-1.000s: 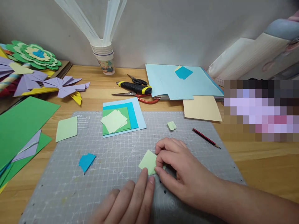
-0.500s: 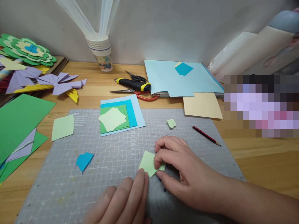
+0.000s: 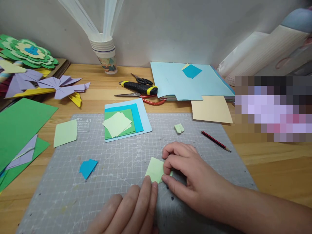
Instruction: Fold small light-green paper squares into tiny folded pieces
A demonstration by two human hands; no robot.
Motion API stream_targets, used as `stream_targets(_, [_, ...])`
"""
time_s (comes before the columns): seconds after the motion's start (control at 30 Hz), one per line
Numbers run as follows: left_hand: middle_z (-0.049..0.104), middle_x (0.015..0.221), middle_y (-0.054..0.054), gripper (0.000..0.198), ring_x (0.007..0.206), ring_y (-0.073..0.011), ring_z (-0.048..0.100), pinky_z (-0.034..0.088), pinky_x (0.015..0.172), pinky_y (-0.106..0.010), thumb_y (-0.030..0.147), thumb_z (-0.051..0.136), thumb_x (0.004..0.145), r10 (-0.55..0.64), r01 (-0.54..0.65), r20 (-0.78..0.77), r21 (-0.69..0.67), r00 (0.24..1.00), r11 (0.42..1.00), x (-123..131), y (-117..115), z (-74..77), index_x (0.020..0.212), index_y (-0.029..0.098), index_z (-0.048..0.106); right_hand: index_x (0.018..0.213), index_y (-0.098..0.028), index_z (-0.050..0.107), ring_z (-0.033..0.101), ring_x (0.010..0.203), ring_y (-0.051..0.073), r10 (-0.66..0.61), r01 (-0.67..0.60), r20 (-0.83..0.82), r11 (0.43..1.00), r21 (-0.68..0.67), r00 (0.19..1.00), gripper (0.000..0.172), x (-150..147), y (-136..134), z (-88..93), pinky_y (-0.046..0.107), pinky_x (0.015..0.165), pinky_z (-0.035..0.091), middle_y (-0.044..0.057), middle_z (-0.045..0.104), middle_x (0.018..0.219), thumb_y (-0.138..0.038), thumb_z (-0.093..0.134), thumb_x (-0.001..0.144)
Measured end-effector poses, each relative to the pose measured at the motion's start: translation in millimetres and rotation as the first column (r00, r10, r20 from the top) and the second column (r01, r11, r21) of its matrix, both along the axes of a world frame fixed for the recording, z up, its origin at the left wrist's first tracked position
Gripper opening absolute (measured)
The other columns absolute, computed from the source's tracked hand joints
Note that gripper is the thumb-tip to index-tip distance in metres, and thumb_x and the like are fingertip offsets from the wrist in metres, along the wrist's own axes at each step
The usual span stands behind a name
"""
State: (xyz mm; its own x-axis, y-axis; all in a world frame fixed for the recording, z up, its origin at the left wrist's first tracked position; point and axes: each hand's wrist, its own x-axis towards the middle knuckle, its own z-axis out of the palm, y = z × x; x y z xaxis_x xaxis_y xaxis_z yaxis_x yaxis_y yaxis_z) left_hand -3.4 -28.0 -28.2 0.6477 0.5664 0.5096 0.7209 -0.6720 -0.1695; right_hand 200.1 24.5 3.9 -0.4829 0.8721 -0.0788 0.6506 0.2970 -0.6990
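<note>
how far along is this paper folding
One small folded light green piece lies on the cutting mat, looking done. The right hand pinches a light green square while the left hand presses its near corner. Probably left: the pale squares on the stack and the loose sheet at the mat's edge.

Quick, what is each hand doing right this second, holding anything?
Left hand: open, fingers flat, one fingertip pressing the green paper square onto the cutting mat.
Right hand: closed, pinching that square's right edge.
</note>
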Motion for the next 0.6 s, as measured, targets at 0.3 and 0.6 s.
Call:
stream_targets(0.3, [0.071, 0.102, 0.006, 0.033, 0.086, -0.0130, 0.053, 0.035, 0.069, -0.030, 0.031, 0.036, 0.095, -0.008, 0.008, -0.014, -0.006, 1.000, 1.000, 1.4, 1.8, 0.7, 0.100, 0.022, 0.067, 0.072, -0.019, 0.053, 0.049, 0.093, 0.017, -0.032, 0.032, 0.009, 0.999, 0.003, 0.999, 0.012, -3.0, -1.6, -1.0, 0.038, 0.084, 0.033, 0.001, 0.052, 0.095, -0.009, 0.056, 0.076])
stream_targets(0.6, [0.071, 0.103, 0.004, 0.032, 0.090, -0.0134, 0.055, 0.035, 0.072, -0.029, 0.030, 0.037, 0.095, 0.008, -0.008, 0.012, -0.033, 1.000, 0.999, 1.3, -1.3, -1.0, 0.099, 0.022, 0.068, 0.071, -0.019, 0.055, 0.049, 0.092, 0.018, -0.039, 0.039, 0.017, 0.999, -0.002, 0.999, 0.011, -2.2, 0.0, -1.2, 0.038, 0.083, 0.034, 0.001, 0.054, 0.096, -0.009, 0.056, 0.075])
